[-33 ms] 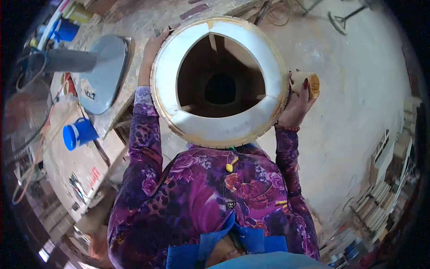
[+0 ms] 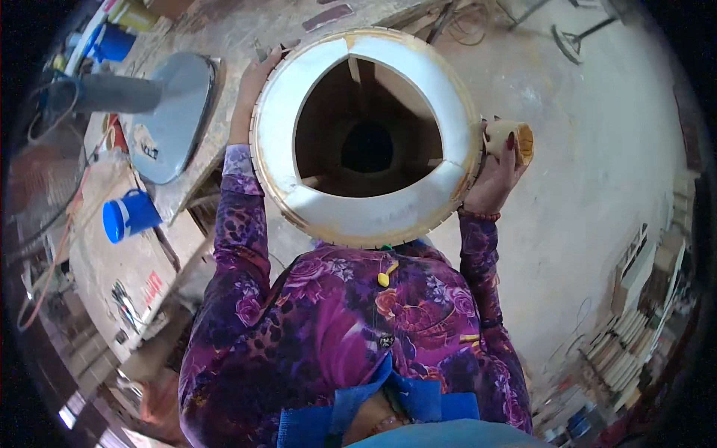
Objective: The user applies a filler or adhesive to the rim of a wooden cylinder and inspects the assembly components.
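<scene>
Roughly left to right. Pale, dusty worktop (image 2: 97, 265) with a blue plastic tub banded in white (image 2: 134, 214); a grey rounded plate (image 2: 160, 153) near it. Left hand (image 2: 255, 84) against the outer wall of a large hollow drum (image 2: 362, 112), tan-sided, faced with a white three-part ring (image 2: 358, 215); left fingers partly hidden behind the edge, so whether they clasp or only steady it, cannot tell. Drum in front of the purple floral top (image 2: 336, 321), between both hands, mouth toward the viewer, dark inside; whatever bears its weight is out of sight. Right hand (image 2: 494, 181) by the drum's right edge, fingers curled around a short pale cylinder with a yellow-brown end (image 2: 525, 142). Beyond, grey floor (image 2: 575, 187) and stacked wooden strips (image 2: 616, 343).

Risks, my reading: right fingers occupied, so their hold on the drum may be weak; an uneven push from the left could tip it. Loosened curl could drop the cylinder. Hard squeezing might open the ring's joints
</scene>
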{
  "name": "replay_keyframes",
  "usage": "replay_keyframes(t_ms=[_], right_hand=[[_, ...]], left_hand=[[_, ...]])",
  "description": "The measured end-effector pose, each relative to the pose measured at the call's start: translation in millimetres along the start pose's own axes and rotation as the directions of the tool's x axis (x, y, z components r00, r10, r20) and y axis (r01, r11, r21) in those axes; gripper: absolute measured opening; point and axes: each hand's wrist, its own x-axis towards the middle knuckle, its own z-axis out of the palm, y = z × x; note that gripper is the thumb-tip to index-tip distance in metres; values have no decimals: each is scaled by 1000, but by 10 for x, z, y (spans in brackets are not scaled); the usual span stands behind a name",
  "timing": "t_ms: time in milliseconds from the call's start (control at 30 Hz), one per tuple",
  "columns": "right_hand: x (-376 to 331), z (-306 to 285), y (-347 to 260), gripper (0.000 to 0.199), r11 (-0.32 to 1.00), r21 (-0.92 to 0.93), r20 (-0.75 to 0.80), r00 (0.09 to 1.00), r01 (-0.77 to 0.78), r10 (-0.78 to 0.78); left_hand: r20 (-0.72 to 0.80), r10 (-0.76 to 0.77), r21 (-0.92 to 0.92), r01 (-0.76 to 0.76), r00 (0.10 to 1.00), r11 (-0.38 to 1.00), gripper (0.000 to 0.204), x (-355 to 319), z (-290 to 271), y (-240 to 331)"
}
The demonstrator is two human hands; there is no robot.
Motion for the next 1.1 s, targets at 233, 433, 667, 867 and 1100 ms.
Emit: replay_keyframes(t_ms=[233, 433, 667, 867, 1100], right_hand=[[-541, -1700, -179, 41, 998, -58, 85, 995, -39, 44], [-776, -2777, -32, 46, 987, -151, 348, 932, -48, 99], [-359, -2432, -152, 49, 963, 17, 696, 695, -268, 181], [108, -1792, -229, 52, 969, -40, 770, 610, -245, 187], [-458, -1201, -1152, 64, 907, -181, 832, 551, 381, -65]], left_hand=[[-163, 210, -102, -228, 964, 968, 38, -2239, 686, -575], [-295, 273, -182, -334, 916, 925, 36, -3615, 770, -1730], [-447, 455, -326, -614, 770, 719, 31, -4245, 1081, -2090], [-509, 423, -180, -573, 750, 800, 45, -4204, 1045, -1769], [-340, 627, 189, -602, 701, 776, 42, -3944, 573, -1278]])
